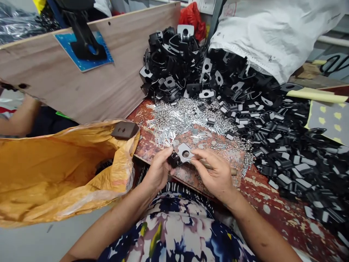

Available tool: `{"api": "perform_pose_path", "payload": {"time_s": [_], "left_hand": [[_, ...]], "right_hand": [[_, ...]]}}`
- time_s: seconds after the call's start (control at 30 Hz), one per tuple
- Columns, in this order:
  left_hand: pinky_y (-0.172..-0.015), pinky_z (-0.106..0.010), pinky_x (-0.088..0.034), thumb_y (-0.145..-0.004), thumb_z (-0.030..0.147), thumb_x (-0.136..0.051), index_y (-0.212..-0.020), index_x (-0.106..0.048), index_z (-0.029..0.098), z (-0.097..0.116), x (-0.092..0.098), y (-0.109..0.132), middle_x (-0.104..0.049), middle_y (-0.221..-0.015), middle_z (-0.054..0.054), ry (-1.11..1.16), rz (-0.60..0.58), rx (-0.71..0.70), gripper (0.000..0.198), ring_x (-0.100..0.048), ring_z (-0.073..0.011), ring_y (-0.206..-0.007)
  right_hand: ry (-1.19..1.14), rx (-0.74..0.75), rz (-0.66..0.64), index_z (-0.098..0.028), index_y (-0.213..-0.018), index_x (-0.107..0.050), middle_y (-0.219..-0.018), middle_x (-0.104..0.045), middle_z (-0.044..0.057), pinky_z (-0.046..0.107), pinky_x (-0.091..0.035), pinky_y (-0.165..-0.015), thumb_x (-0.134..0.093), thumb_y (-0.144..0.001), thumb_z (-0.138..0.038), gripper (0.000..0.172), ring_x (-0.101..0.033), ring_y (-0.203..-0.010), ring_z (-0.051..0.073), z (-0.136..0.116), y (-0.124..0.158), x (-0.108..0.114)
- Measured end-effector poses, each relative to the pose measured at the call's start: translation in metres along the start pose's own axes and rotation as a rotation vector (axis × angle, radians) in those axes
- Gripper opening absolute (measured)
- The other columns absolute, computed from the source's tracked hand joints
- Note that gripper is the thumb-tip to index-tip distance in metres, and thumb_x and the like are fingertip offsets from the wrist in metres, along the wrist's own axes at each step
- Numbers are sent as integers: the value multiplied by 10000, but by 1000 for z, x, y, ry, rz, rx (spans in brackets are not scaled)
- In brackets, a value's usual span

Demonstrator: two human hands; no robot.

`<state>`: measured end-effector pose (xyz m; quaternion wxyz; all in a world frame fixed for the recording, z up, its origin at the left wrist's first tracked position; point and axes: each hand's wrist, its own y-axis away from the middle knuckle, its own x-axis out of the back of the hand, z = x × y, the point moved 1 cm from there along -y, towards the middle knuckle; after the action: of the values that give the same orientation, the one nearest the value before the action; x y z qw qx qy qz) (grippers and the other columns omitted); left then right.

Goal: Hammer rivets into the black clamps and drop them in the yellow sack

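Note:
My left hand (pixel 159 165) is closed on a black plastic clip part (pixel 176 159), pinched by thumb and fingers above the table's front edge. From it juts a flat grey face (pixel 184 150) with a round hole. Thumb and forefinger of my right hand (pixel 215 173) pinch a thin metal pin (pixel 187 158) against this part. A wooden stick or tool handle (pixel 233 171) shows beside my right palm; whether it is gripped or lying there I cannot tell. Beneath both hands lies a worn, speckled board (pixel 229 154).
Behind the hands spreads a heap of metal pins and springs (pixel 188 114). Black clip parts (pixel 174 62) pile up behind it, smaller black pieces (pixel 289 160) to the right. An open yellow sack (pixel 62 156) stands left, below a wooden partition (pixel 122 54). Another person's arm (pixel 25 116) shows beyond.

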<state>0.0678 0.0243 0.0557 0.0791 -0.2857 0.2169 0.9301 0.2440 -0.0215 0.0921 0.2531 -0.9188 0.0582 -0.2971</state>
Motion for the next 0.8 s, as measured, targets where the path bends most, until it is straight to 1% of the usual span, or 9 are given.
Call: {"api": "perform_pose_path", "payload": {"time_s": [0.1, 0.23, 0.3, 0.4, 0.5, 0.57, 0.63, 0.7, 0.8], "left_hand": [[-359, -165, -298, -708, 442, -862, -743, -668, 173, -3, -3, 0, -565, -675, 17, 20, -24, 39, 333, -450, -82, -529], [-374, -177, -438, -699, 463, -892, -752, -697, 158, -6, -3, 1, -603, -685, 18, -5, -78, 30, 365, -488, -76, -499], [-405, -192, -492, -708, 465, -888, -762, -709, 149, -6, -1, 2, -625, -688, 12, -5, -95, 18, 366, -506, -79, -500], [-419, -193, -500, -733, 456, -872, -784, -713, 143, -8, 0, 6, -630, -685, 7, 20, -97, 12, 354, -526, -90, -520], [-455, -172, -475, -741, 421, -873, -765, -671, 144, -10, -4, 9, -599, -671, 23, 59, -49, -12, 343, -520, -77, -533], [-482, -140, -432, -714, 382, -895, -726, -614, 149, -10, -9, 10, -555, -650, 46, 101, 4, -36, 366, -488, -53, -537], [-486, -125, -384, -668, 357, -921, -695, -552, 157, -10, -12, 11, -511, -633, 65, 132, 46, -52, 421, -448, -39, -536], [-483, -134, -361, -667, 365, -918, -682, -510, 168, -8, -12, 14, -479, -621, 74, 114, 57, -60, 453, -413, -38, -524], [-508, -165, -380, -770, 406, -845, -736, -516, 180, -5, -2, 23, -486, -644, 66, 18, -31, -79, 400, -416, -54, -527]], "right_hand": [[-3, 34, -14, -321, -1174, -706, -967, -764, -11, 357, -579, -764, -638, -955, -149, 287, -704, -825, 166, -3, -1, -10], [22, 103, -37, -232, -1041, -696, -902, -748, 4, 326, -557, -765, -618, -971, -138, 141, -681, -817, 150, -5, -8, -14], [48, 126, -48, -217, -984, -674, -865, -725, 6, 315, -539, -747, -602, -976, -126, 116, -658, -798, 146, -6, -10, -13], [151, 193, -74, -201, -924, -648, -793, -672, 13, 310, -503, -696, -546, -992, -107, 155, -600, -746, 148, -13, -12, -12], [399, 405, -121, -183, -872, -663, -712, -616, 24, 338, -474, -683, -513, -1006, -114, 212, -533, -703, 170, -26, -11, -19], [583, 566, -117, -162, -846, -685, -679, -595, 29, 358, -467, -700, -542, -985, -101, 208, -506, -683, 180, -34, -12, -26], [689, 655, -101, -147, -816, -694, -664, -582, 28, 357, -457, -699, -566, -958, -70, 206, -485, -665, 178, -39, -14, -31], [680, 652, -118, -153, -785, -686, -659, -569, 25, 347, -440, -679, -560, -962, -73, 231, -471, -661, 174, -38, -15, -33], [543, 523, -162, -180, -803, -679, -692, -575, 27, 338, -425, -677, -524, -1010, -145, 261, -478, -698, 175, -33, -13, -33]]}}
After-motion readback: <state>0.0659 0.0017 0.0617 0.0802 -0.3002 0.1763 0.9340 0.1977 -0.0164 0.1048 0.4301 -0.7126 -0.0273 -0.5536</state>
